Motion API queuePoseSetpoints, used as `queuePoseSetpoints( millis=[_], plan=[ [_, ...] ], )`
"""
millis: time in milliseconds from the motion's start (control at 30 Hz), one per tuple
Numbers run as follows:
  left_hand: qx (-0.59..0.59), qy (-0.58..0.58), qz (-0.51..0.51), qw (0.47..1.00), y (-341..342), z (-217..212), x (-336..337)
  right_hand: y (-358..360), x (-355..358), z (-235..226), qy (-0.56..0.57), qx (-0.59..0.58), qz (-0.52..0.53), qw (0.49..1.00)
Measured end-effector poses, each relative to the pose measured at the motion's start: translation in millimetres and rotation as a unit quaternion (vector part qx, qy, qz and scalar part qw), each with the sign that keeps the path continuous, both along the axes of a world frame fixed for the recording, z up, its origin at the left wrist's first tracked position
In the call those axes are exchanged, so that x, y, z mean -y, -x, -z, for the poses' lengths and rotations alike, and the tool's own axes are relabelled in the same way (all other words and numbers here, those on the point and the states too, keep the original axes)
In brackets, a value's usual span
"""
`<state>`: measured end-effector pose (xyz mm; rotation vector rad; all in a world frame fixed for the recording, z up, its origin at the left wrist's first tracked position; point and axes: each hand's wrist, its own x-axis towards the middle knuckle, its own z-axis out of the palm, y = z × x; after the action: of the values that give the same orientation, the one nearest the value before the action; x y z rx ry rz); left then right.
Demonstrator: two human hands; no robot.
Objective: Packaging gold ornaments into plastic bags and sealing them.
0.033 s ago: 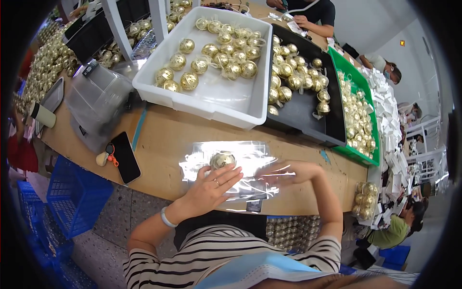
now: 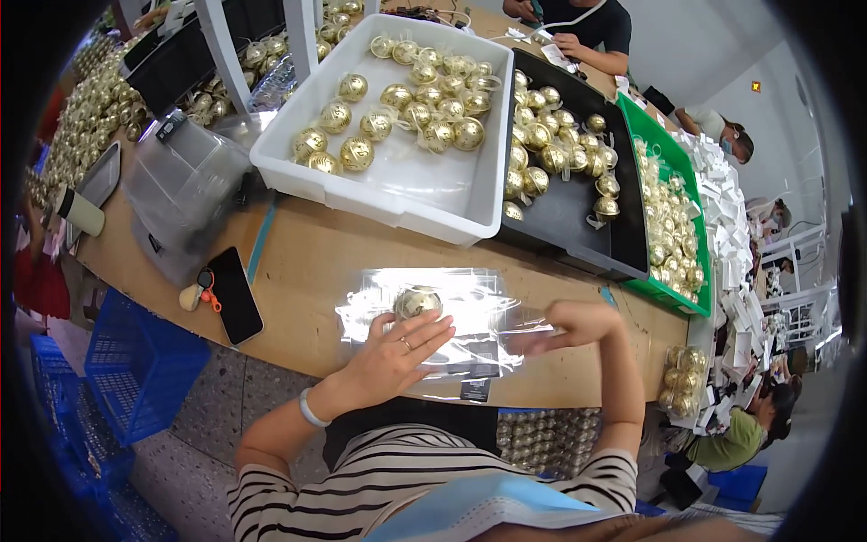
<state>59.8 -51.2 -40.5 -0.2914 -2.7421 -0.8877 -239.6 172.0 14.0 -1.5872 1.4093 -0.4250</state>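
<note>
A golden ball sits on a stack of clear plastic sheets on the wooden table, right in front of me. My left hand lies over the sheets, its fingertips holding the ball from the near side. My right hand pinches the right edge of the top sheet. A ring shows on the left hand and a pale band on its wrist.
Behind the sheets stand a white bin with several golden balls, a black tray and a green tray with more. A black phone and a clear box lie left. Blue crates sit below. Other people work beyond.
</note>
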Motion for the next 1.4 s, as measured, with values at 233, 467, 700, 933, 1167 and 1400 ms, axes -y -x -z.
queuePoseSetpoints(
  millis=[233,467,700,933,1167,1400],
  plan=[
    [0.001,0.022,-0.004,1.0,3.5,-5.2,-2.1,38.5,182.3,-59.0,0.321,-0.481,0.163,0.8],
    [0.003,0.004,-0.007,1.0,1.7,-5.5,-6.7,57.2,268.8,3.3,0.159,-0.601,0.039,0.783],
    [0.005,0.017,0.014,1.0,0.5,-10.2,-5.0,-5.5,107.9,-32.7,0.261,0.262,0.324,0.871],
    [0.01,0.022,-0.021,0.999,9.4,-10.7,-8.3,-53.9,20.3,-30.3,0.318,0.233,0.428,0.813],
    [-0.016,-0.015,-0.037,0.999,13.7,-13.4,-3.3,-83.6,-82.0,30.3,0.209,-0.264,0.561,0.756],
    [-0.049,-0.033,-0.017,0.998,14.0,-5.1,3.5,-83.1,-42.0,43.5,0.149,0.045,0.381,0.911]
  ],
)
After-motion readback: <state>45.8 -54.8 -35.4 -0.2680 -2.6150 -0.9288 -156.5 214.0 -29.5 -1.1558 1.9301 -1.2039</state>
